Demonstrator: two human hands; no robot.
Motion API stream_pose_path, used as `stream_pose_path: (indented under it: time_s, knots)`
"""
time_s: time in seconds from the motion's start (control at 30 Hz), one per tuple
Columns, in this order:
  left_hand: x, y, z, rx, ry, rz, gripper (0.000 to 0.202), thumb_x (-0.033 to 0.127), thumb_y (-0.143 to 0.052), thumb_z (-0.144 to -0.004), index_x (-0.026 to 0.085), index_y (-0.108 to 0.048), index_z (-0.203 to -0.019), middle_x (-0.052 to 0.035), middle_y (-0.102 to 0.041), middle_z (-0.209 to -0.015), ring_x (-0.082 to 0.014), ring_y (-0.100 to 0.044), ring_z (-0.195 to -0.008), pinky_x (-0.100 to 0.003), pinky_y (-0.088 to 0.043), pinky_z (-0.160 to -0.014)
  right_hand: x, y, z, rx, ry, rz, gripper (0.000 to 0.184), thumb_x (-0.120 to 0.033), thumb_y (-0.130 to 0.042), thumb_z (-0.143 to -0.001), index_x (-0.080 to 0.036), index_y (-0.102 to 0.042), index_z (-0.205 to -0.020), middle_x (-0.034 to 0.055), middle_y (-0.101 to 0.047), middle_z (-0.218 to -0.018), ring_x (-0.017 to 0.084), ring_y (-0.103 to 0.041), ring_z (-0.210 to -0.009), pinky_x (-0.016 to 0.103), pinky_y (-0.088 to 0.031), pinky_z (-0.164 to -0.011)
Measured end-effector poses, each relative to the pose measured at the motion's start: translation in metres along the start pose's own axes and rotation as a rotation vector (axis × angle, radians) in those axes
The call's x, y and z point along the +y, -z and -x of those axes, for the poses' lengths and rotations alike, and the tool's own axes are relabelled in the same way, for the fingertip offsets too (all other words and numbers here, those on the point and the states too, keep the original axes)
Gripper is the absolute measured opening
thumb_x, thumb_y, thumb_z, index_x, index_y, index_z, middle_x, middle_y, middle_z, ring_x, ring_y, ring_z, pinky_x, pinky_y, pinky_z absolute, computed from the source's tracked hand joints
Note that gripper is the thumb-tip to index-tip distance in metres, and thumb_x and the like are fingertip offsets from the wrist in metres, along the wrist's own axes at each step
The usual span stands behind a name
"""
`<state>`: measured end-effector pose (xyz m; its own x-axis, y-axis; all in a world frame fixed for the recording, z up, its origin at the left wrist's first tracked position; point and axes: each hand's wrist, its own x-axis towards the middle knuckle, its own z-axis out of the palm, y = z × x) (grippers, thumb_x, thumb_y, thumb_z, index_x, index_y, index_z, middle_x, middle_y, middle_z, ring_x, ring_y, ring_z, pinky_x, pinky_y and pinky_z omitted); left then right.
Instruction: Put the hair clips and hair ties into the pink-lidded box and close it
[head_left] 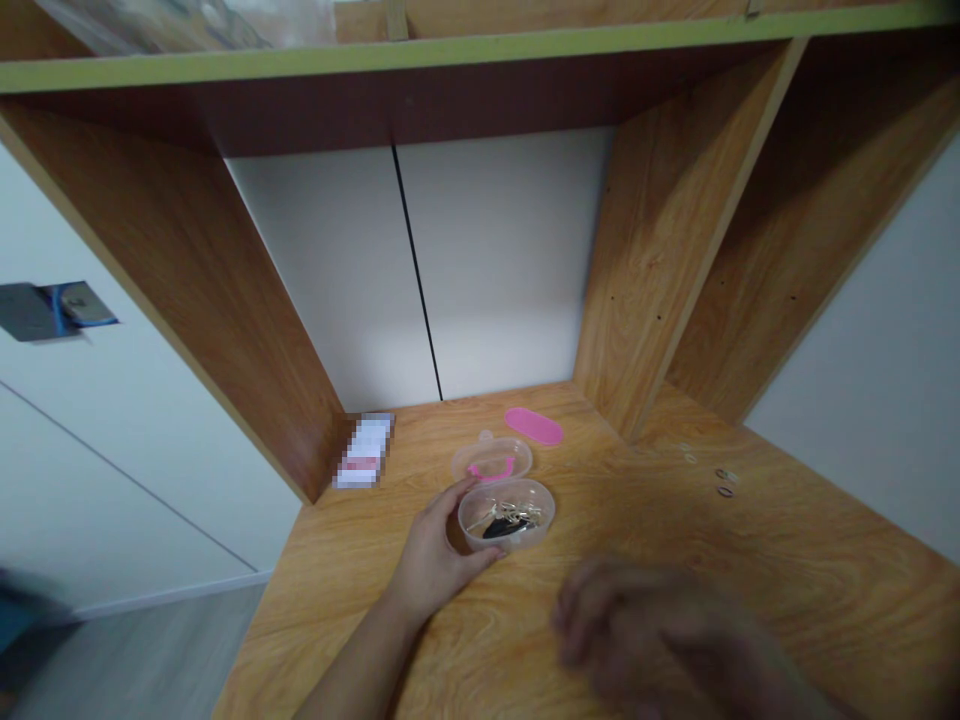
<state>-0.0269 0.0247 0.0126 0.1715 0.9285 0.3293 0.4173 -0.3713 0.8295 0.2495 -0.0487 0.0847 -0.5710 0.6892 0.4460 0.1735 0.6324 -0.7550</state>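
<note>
My left hand (431, 555) grips the left side of a clear oval plastic box (541, 535), thumb at its front and fingers behind. Inside lie small metallic pieces (517, 512), too small to name surely, and a black item (499, 526). The box's lid (459, 458), with a pink handle (495, 474), is folded open toward the back. My right hand (637, 625) hovers over the wood to the right of the box, apart from it. Motion smears its fingers, so whether they hold anything cannot be made out.
A pink oval plate (534, 426) lies behind the box. Several small rings or bands (724, 491) are scattered on the wooden desktop (600, 500) at right. A phone-like item (364, 452), pixelated, is at the left. Wooden dividers (637, 270) and a shelf (480, 55) frame the workspace.
</note>
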Motion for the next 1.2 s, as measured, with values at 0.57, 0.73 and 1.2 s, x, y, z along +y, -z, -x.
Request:
stream_pose_path:
  time_s: [0.57, 0.73, 1.2]
  knots:
    - [0.001, -0.001, 0.004, -0.019, -0.053, -0.029, 0.082, 0.025, -0.082, -0.072, 0.025, -0.044, -0.145, -0.0079, -0.063, -0.139, -0.0259, -0.062, -0.125, -0.044, -0.049, -0.111, 0.096, -0.005, -0.070, -0.046, 0.242, 0.546, 0.063, -0.050, -0.069, -0.083, -0.023, -0.051, -0.138, 0.0144, -0.059, -0.133, 0.031, -0.053, -0.124, 0.050, -0.041, -0.105]
    - [0.001, -0.003, 0.005, -0.029, -0.112, -0.009, 0.085, 0.023, -0.079, -0.075, 0.026, -0.039, -0.150, -0.0091, -0.059, -0.143, -0.0273, -0.059, -0.129, -0.046, -0.046, -0.113, 0.093, -0.011, -0.067, -0.111, 0.183, 0.587, 0.073, -0.048, -0.067, -0.085, -0.025, -0.040, -0.149, 0.0130, -0.050, -0.147, 0.032, -0.044, -0.136, 0.050, -0.035, -0.113]
    - [0.002, -0.005, 0.008, -0.029, -0.104, 0.085, 0.084, 0.023, -0.079, -0.076, 0.024, -0.037, -0.150, -0.0124, -0.057, -0.145, -0.0291, -0.058, -0.131, -0.049, -0.044, -0.115, 0.088, -0.016, -0.065, -0.125, 0.106, 0.575, 0.085, -0.048, -0.069, -0.084, -0.020, -0.032, -0.155, 0.0136, -0.045, -0.153, 0.030, -0.039, -0.142, 0.048, -0.033, -0.119]
